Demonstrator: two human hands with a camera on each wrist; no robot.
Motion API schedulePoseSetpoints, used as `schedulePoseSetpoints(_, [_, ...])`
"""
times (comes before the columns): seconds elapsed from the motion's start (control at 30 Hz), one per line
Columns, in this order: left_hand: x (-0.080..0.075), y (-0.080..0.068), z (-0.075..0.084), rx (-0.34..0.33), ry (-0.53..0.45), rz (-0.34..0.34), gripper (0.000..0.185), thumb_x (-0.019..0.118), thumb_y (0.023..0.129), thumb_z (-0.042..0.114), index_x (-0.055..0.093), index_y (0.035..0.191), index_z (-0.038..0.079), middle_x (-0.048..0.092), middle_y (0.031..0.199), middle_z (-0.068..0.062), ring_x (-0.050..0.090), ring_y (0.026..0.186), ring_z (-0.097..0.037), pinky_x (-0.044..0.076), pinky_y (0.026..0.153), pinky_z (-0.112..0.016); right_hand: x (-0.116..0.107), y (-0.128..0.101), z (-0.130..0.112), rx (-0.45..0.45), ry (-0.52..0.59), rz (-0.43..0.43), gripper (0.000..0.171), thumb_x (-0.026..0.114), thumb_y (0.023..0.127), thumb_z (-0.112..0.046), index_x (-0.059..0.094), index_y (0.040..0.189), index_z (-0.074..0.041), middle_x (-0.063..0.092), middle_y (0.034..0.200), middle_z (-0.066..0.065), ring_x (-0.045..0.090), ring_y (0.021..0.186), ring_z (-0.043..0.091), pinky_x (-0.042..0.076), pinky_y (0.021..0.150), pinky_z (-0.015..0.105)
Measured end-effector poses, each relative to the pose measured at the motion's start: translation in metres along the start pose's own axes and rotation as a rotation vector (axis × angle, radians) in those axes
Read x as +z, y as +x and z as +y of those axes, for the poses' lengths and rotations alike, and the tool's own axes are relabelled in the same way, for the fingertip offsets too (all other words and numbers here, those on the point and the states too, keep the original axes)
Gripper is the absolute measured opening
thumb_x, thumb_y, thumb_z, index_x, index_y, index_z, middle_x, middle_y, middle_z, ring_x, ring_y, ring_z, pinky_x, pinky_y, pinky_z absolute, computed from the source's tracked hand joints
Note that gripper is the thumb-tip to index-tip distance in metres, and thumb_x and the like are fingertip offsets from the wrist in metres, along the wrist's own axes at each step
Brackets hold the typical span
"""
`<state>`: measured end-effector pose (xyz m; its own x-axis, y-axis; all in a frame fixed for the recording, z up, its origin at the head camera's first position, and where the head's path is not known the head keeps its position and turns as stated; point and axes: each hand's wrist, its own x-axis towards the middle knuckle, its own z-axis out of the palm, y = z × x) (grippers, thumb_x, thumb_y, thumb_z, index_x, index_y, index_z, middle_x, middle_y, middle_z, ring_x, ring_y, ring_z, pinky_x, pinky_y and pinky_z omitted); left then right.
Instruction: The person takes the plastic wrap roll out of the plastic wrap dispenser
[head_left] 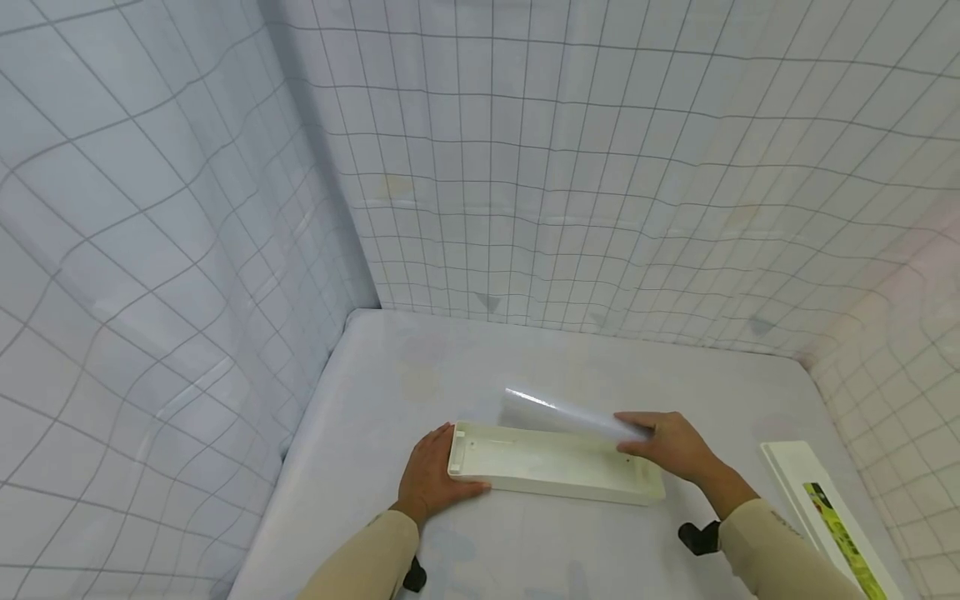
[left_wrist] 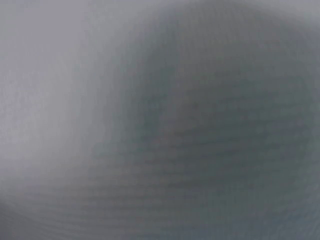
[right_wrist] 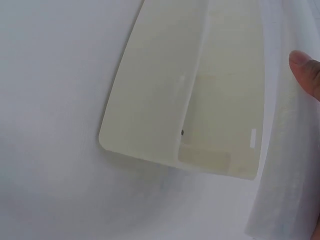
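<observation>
A long cream plastic box (head_left: 555, 462), its upper side uncovered, lies crosswise on the white-covered table. My left hand (head_left: 433, 473) grips its left end, with the thumb along the front wall and the fingers by the end and back. Over the box's back edge slants a roll of clear plastic film (head_left: 566, 414). My right hand (head_left: 671, 446) holds this roll near its right end between thumb and fingers. In the right wrist view, the roll (right_wrist: 287, 165) runs beside the box (right_wrist: 225, 100), and only a thumb and a bit of finger show. The left wrist view is a grey blur.
A long cream lid-like piece (head_left: 798, 471) with a yellow-green label (head_left: 843, 533) lies at the table's right side. White grid-patterned cloth (head_left: 562, 167) hangs behind the table and on both sides. Black wrist mounts (head_left: 699, 537) sit under the sleeves.
</observation>
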<state>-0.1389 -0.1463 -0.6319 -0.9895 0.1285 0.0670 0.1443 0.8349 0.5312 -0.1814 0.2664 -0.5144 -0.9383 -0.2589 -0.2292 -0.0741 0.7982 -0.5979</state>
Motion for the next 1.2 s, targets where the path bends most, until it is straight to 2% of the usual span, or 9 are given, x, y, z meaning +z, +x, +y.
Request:
schedulePoseSetpoints(0.23, [-0.001,-0.001,0.0,-0.004,-0.005,0.0,0.11,0.082,0.061,0.076,0.05,0.147,0.014,0.058,0.148,-0.005,0.046,0.146,-0.027,0.035,0.125,-0.046,-0.004,0.0,0.008,0.023,-0.044,0.047,0.058,0.079,0.088,-0.043,0.066,0.138,-0.017,0.066,0.137,0.021,0.068,0.109,0.029,0.059,0.083,0.042])
schedulePoseSetpoints(0.33, [-0.001,-0.001,0.0,-0.006,0.0,0.0,0.111,0.081,0.062,0.076,0.049,0.148,0.014,0.058,0.149,-0.005,0.046,0.146,-0.027,0.036,0.125,-0.047,-0.006,0.0,0.011,0.007,-0.078,0.079,0.056,0.077,0.09,-0.042,0.066,0.138,-0.015,0.065,0.137,0.022,0.068,0.116,0.036,0.059,0.088,0.049])
schedulePoseSetpoints(0.43, [-0.001,-0.001,0.0,-0.004,-0.001,0.005,0.111,0.081,0.062,0.076,0.049,0.148,0.014,0.058,0.149,-0.006,0.047,0.145,-0.029,0.036,0.124,-0.048,-0.008,-0.001,0.014,-0.01,-0.09,0.108,0.055,0.075,0.092,-0.041,0.065,0.138,-0.014,0.063,0.14,0.022,0.062,0.127,0.044,0.055,0.099,0.06])
schedulePoseSetpoints(0.57, [-0.001,-0.001,0.0,-0.002,-0.008,0.011,0.111,0.082,0.061,0.076,0.05,0.147,0.014,0.059,0.147,-0.007,0.047,0.144,-0.029,0.037,0.123,-0.049,-0.009,-0.001,0.018,0.006,-0.094,0.131,0.057,0.073,0.093,-0.042,0.063,0.141,-0.013,0.061,0.143,0.021,0.057,0.132,0.046,0.05,0.104,0.064])
schedulePoseSetpoints(0.83, [0.0,-0.001,0.0,-0.005,0.008,0.005,0.109,0.082,0.061,0.076,0.05,0.147,0.016,0.058,0.148,-0.005,0.047,0.145,-0.027,0.038,0.123,-0.047,-0.01,-0.003,0.03,0.063,-0.134,0.164,0.061,0.07,0.095,-0.044,0.059,0.143,-0.008,0.06,0.142,0.025,0.056,0.13,0.05,0.052,0.099,0.065])
schedulePoseSetpoints(1.03, [0.002,0.0,-0.001,0.002,0.016,0.016,0.107,0.082,0.061,0.076,0.051,0.145,0.017,0.059,0.147,-0.004,0.048,0.144,-0.028,0.039,0.123,-0.047,-0.008,-0.005,0.048,0.15,-0.139,0.186,0.066,0.066,0.096,-0.05,0.056,0.145,-0.006,0.055,0.145,0.029,0.053,0.13,0.054,0.052,0.098,0.066])
schedulePoseSetpoints(1.2, [0.002,0.0,-0.001,-0.005,0.015,0.008,0.106,0.082,0.061,0.076,0.051,0.145,0.019,0.059,0.147,-0.002,0.046,0.145,-0.026,0.037,0.124,-0.046,-0.007,-0.007,0.062,0.205,-0.126,0.247,0.069,0.066,0.097,-0.049,0.053,0.146,-0.003,0.053,0.144,0.032,0.055,0.126,0.055,0.056,0.087,0.06])
